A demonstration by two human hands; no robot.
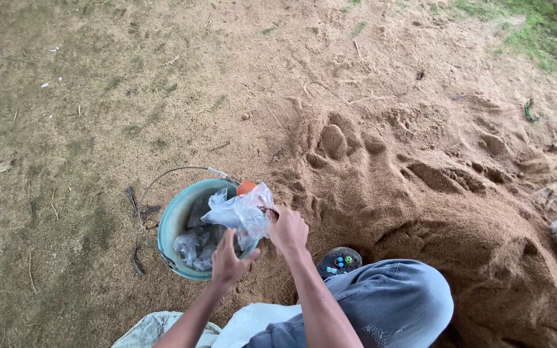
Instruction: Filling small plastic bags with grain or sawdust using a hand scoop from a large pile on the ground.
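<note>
Your right hand [287, 229] has its grip closed on the upper edge of a clear plastic bag [243, 214], pinching the crumpled film between thumb and fingers. Your left hand [229, 261] sits just below it with the fingers spread and loosely curled up toward the bag's underside; from here you cannot tell whether they press the plastic or only hover at it, and nothing is clamped in that hand.

The bag hangs over the near rim of a teal bucket [174, 222], partly inside its mouth. More crumpled clear bags [193, 249] lie in the bucket, and something small and orange [246, 187] shows at its far rim. A thin wire handle [175, 170] arcs out behind the bucket onto the ground.

The bucket stands on bare sandy ground [98, 96], just beside a heap of loose brown sand [446, 212] marked with dents and scoops. Your knee in blue jeans [394, 296] is bent at the foot of the heap, with a dark sandal [339, 261] beside it. A white sack [162, 325] lies under your left forearm.
</note>
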